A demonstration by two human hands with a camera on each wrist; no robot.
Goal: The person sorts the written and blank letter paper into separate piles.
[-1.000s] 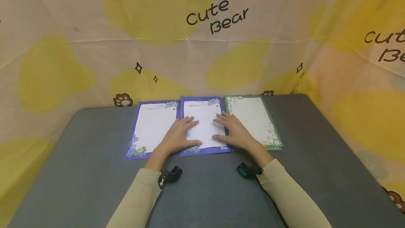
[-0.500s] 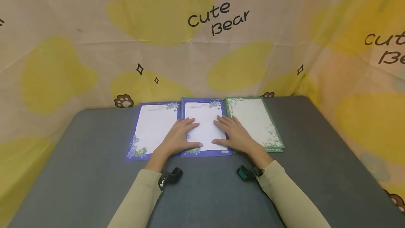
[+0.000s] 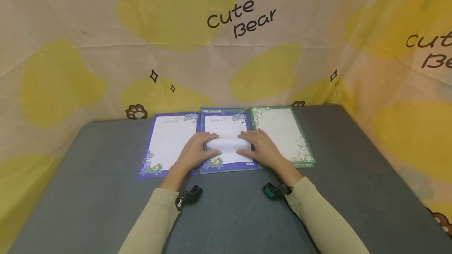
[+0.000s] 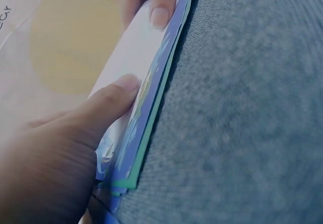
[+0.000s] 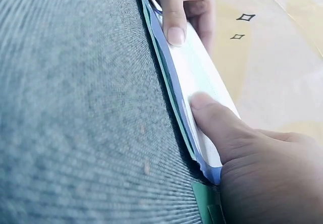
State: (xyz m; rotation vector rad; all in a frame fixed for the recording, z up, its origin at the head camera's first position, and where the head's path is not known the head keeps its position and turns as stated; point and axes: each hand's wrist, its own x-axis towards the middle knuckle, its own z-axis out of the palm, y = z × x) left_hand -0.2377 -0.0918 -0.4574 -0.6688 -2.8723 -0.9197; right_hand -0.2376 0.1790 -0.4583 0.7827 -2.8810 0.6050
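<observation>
In the head view, a purple-bordered sheet of letter paper (image 3: 227, 128) with blue flowers tops the middle stack on the table. My left hand (image 3: 193, 151) pinches its left side between thumb and fingers. On the opposite side, my right hand (image 3: 264, 149) does the same. Between the two hands the paper bulges up in a crosswise ridge. Both wrist views show the thumbs pressing on the white face of the sheet (image 4: 132, 50), with purple and green edges layered underneath. The fingers on the far side are partly hidden.
Another purple-bordered sheet (image 3: 173, 136) lies to the left, partly under my left hand. To the right is a stack of green-bordered floral sheets (image 3: 282, 130). Everything rests on a grey table (image 3: 226, 214), against a yellow-patterned cloth backdrop (image 3: 190, 11).
My fingers have drawn in toward the thumbs. The middle sheet's top edge has slid toward me, baring green and purple edges behind it, and its middle has buckled upward.
</observation>
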